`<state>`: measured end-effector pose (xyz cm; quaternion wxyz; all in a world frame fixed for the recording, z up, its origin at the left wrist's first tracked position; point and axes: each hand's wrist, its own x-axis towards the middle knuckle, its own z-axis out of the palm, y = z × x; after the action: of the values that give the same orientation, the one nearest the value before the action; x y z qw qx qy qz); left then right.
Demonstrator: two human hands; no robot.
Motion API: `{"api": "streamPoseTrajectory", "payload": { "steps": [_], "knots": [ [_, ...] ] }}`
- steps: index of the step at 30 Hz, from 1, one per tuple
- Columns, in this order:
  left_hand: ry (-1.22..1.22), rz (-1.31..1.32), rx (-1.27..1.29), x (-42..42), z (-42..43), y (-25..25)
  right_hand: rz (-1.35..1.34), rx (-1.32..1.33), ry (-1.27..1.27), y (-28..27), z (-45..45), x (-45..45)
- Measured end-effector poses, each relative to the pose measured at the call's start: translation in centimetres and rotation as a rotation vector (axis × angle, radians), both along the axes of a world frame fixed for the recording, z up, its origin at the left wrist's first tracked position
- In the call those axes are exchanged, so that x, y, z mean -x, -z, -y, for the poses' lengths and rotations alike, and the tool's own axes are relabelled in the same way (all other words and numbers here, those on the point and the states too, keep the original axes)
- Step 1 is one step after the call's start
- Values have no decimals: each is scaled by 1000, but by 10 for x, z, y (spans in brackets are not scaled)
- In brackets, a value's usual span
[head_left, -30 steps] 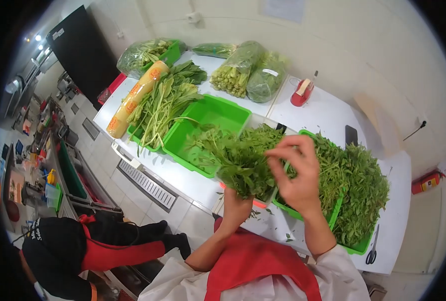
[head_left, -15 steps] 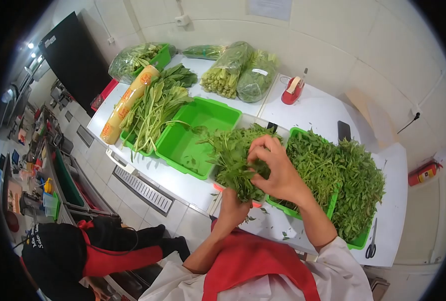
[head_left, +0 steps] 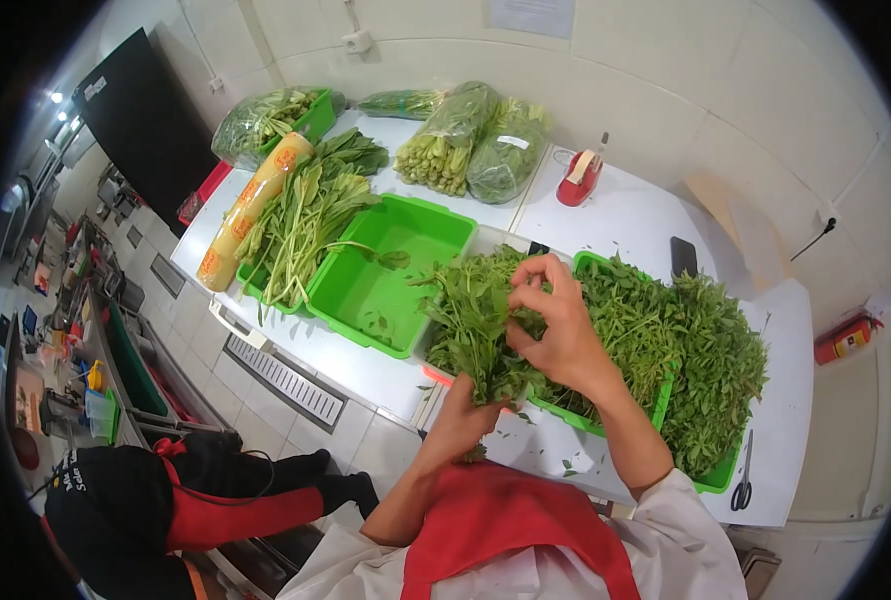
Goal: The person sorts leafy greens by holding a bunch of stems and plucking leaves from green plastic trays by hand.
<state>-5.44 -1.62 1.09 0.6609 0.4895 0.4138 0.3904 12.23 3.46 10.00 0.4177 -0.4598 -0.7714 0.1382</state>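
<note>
My left hand is closed around the lower stems of a bunch of leafy green herbs, which it holds tilted above a white tray heaped with similar leaves. Close beside the bunch, on its right, is my right hand, its fingers curled in against the leaves; whatever is between the fingertips is too small to make out. A green tray of herbs sits just right of my right hand. To the left of the bunch stands a green tray with a few loose leaves on its bottom.
Leafy greens and a yellow plastic-wrap roll lie on the left. Bagged vegetables and a red tape dispenser stand at the back. More herbs, a phone and scissors are right. A person stands lower left.
My right hand has shifted slightly right and down, its fingers drawn back a little from the bunch. My left hand still grips the stems, and the view has shifted slightly.
</note>
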Motion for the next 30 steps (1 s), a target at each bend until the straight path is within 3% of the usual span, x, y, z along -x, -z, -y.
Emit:
{"api": "streamPoseTrajectory", "payload": {
  "steps": [3,5,6,8,9,13,14,16,19,23,25,26,28,29,30],
  "knots": [
    [36,94,101,3,2,-9,1,-213,112,7,-14,-6],
    [49,97,96,3,3,-8,-181,-365,438,8,-32,-29],
    [1,43,19,3,4,-6,-181,-365,435,11,-36,-37],
    [-49,-15,-53,6,6,13,-54,-77,158,18,-39,-47],
    [-141,-142,-155,8,2,37,19,45,203,23,-31,-41],
    [-307,-380,-417,8,-10,38,-272,48,234,8,0,-23],
    [-310,-382,-411,7,-11,40,-271,53,231,10,12,-15],
    [-395,-559,-682,4,-15,42,-29,24,54,13,28,6],
    [-344,-664,-578,-5,-13,29,-143,55,160,30,24,27],
    [-323,-661,-652,-8,-13,16,-153,75,177,45,12,22],
    [-318,-416,-591,-10,-14,10,-372,192,91,51,10,18],
    [-319,-415,-591,-9,-13,8,-371,191,91,55,8,14],
    [-225,-117,-199,-5,-12,3,-504,305,36,60,7,8],
    [-225,-116,-199,-2,-10,-3,-503,305,37,60,8,4],
    [-203,46,-55,-1,-8,-12,-573,409,41,57,10,2]
  ]
}}
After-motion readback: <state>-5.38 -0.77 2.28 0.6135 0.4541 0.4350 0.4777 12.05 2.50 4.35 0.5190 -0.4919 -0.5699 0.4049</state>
